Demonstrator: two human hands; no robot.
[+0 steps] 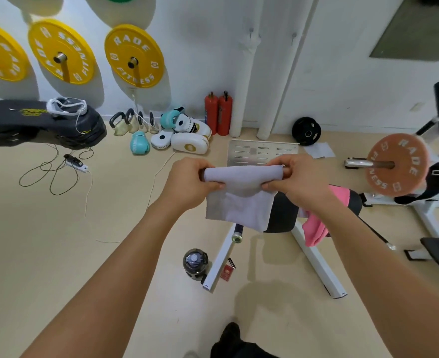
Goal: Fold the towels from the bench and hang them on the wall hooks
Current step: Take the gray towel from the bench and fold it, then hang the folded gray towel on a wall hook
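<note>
I hold a pale grey towel (240,200) stretched between both hands in front of me, its top edge folded over and the rest hanging down. My left hand (191,180) pinches its left corner and my right hand (294,178) pinches its right corner. Behind and below the towel is the black padded bench (285,215) on a white frame, with a pink towel (316,228) draped over it. Two small wall hooks (251,31) (294,36) stick out of the white wall high above.
A dark water bottle (195,262) and a red pack (226,273) lie by the bench foot. An orange weight plate on a bar (397,165) stands right. Fire extinguishers (218,113), boxing pads, kettlebells and floor cables (58,171) line the left and far wall.
</note>
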